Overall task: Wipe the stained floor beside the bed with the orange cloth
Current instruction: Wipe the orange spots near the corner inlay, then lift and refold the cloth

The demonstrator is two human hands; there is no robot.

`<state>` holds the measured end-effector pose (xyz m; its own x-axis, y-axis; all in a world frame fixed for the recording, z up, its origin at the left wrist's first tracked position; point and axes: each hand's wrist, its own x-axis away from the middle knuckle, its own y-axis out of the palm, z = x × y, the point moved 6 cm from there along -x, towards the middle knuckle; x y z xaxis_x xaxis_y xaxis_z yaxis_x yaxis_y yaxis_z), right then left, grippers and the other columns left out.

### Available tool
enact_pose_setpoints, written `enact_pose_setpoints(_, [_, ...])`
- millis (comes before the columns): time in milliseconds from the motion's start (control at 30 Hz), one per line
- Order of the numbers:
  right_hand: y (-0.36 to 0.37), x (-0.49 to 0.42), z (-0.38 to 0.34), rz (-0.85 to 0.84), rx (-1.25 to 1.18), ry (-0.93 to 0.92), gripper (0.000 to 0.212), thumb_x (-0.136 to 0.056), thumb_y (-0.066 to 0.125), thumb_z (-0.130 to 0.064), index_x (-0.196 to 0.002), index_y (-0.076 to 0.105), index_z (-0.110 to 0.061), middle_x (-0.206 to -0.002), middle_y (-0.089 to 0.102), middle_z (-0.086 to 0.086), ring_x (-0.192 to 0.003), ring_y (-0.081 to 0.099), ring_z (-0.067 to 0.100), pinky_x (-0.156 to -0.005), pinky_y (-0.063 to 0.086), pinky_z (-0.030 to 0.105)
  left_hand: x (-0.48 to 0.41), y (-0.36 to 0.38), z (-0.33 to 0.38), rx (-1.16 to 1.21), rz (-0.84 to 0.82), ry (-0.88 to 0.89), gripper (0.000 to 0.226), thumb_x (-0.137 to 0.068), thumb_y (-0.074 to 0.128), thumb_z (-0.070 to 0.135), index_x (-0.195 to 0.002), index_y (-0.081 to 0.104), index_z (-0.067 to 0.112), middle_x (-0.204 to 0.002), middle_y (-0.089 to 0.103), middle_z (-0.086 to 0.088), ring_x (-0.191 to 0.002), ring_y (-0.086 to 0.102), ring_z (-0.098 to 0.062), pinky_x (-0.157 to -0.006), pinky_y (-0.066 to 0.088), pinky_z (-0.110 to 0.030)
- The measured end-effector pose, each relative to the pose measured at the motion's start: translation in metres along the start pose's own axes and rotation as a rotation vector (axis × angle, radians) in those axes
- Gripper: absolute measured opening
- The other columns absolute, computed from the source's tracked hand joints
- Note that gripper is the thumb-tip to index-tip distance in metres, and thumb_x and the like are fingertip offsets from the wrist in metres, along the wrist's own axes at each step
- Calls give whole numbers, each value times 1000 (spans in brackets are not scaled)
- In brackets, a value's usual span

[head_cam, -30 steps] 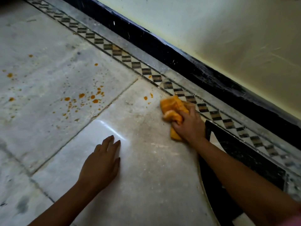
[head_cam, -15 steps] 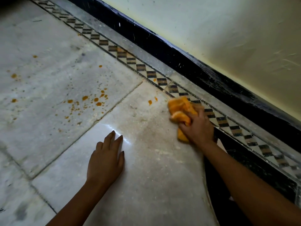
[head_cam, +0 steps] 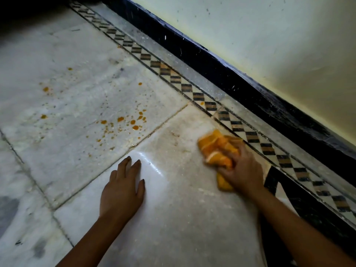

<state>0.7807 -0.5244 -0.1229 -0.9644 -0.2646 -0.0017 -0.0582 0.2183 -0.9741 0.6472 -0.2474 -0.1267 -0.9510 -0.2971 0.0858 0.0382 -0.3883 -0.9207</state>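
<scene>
My right hand (head_cam: 243, 170) grips a bunched orange cloth (head_cam: 215, 149) and presses it on the pale marble floor (head_cam: 183, 209), close to the chequered border strip. My left hand (head_cam: 123, 189) lies flat on the floor with straight fingers, left of the cloth. Orange stain drops (head_cam: 133, 122) are scattered over the neighbouring slab, up and left of the cloth, with single drops (head_cam: 45, 89) further left. The cloth is blurred by motion.
A black-and-tan chequered border strip (head_cam: 210, 106) runs diagonally along the floor. Behind it stand a black skirting (head_cam: 240, 87) and a pale yellow wall (head_cam: 269, 35). A dark inlaid floor patch (head_cam: 300, 205) lies under my right forearm. The top left corner is in deep shadow.
The two orange drops just left of the cloth are gone; my right hand with the cloth has moved over that spot. My left hand stays planted.
</scene>
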Motion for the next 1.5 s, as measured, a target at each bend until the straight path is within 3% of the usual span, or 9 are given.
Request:
enact_pose_setpoints(200, [14, -139, -41, 64, -14, 241, 59, -80, 53, -63, -126, 54, -26, -137, 38, 16, -123, 39, 40, -94, 39, 49, 1, -4, -3, -39, -47, 36, 52, -86, 59, 28, -135, 46, 15, -146, 37, -12, -121, 47, -33, -81, 50, -41])
enact_pose_setpoints(367, [35, -100, -153, -111, -103, -228, 65, -74, 57, -65, -127, 49, -29, -132, 42, 5, -114, 41, 29, -89, 41, 43, -2, -15, -17, -97, -79, 41, 55, -86, 60, 28, -137, 44, 14, -145, 38, -13, -120, 48, -35, -87, 48, -43])
enact_pose_setpoints(500, [18, -1, -118, -86, -199, -459, 56, -70, 52, -69, -118, 58, -42, -131, 51, 2, -97, 51, 28, -73, 42, 32, -6, -17, -24, -124, -83, 70, 53, -79, 68, 23, -129, 53, 10, -135, 49, -15, -103, 57, -38, -72, 53, -42])
enact_pose_setpoints(667, [7, -46, -35, 6, -23, -92, 68, -71, 59, -66, -130, 52, -33, -137, 44, 9, -110, 48, 34, -83, 44, 41, -1, -14, -27, -169, -95, 98, 54, -71, 76, 19, -121, 59, 5, -127, 55, -21, -92, 61, -42, -64, 54, -43])
enact_pose_setpoints(767, [14, -112, -67, 49, -42, 56, 61, -76, 57, -62, -126, 55, -27, -137, 42, 9, -118, 41, 40, -90, 40, 46, 4, -17, -23, -139, -129, 39, 57, -86, 59, 30, -138, 42, 13, -148, 34, -13, -118, 47, -37, -87, 48, -42])
enact_pose_setpoints(900, [37, -121, -169, -68, -131, -93, 64, -72, 58, -70, -121, 56, -28, -134, 42, 6, -125, 34, 37, -96, 36, 49, 10, -19, -23, -237, -238, -13, 62, -95, 36, 42, -148, 10, 21, -157, -1, 1, -134, 29, -23, -97, 42, -32])
enact_pose_setpoints(1067, [36, 3, -184, -85, -181, -497, 52, -70, 56, -65, -116, 59, -42, -131, 50, 1, -97, 51, 32, -72, 50, 40, 15, -20, -31, -291, -208, -96, 67, -93, 37, 47, -147, 13, 14, -157, 6, -2, -129, 35, -27, -92, 44, -34])
enact_pose_setpoints(1333, [15, -67, -75, 28, -51, 9, 62, -75, 55, -67, -125, 55, -30, -140, 38, 5, -115, 43, 35, -89, 41, 44, 33, -10, -37, -302, -149, -81, 60, -70, 75, 29, -120, 58, 2, -128, 55, -20, -94, 59, -40, -63, 53, -42])
enact_pose_setpoints(1500, [43, -82, -192, -107, -125, -162, 57, -75, 57, -64, -121, 56, -29, -131, 41, 7, -118, 40, 37, -91, 40, 46, 41, -23, -21, -455, -334, -83, 64, -94, 38, 44, -146, 18, 13, -156, 12, -8, -132, 31, -26, -97, 37, -35])
